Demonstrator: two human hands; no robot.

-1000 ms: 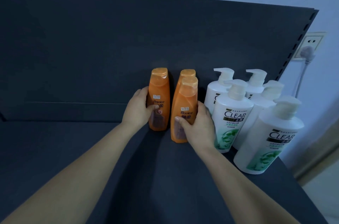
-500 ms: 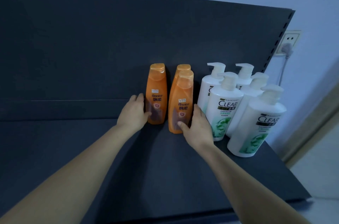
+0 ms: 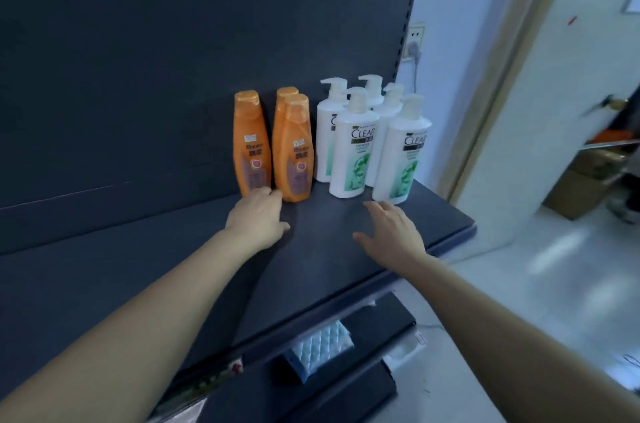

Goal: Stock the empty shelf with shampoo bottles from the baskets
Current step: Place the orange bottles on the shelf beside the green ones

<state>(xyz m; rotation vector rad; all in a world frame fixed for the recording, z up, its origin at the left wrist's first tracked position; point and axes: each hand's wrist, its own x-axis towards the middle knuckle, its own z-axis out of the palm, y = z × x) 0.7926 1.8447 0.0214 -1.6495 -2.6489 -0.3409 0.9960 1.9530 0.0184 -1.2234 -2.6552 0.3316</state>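
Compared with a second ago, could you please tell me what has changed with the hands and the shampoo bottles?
Both hands let go. The left hand released the left orange shampoo bottle and slid back to its base. The right hand released the front orange shampoo bottle and withdrew, open over the shelf. The white CLEAR pump bottles and all orange ones stand unmoved.

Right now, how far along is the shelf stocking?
Done: three orange bottles and five white pump bottles stand at the right end of the shelf. In hand: nothing; left hand touches an orange bottle's base, right hand hovers open. Left: the shelf to their left shows no bottles; baskets are out of view.
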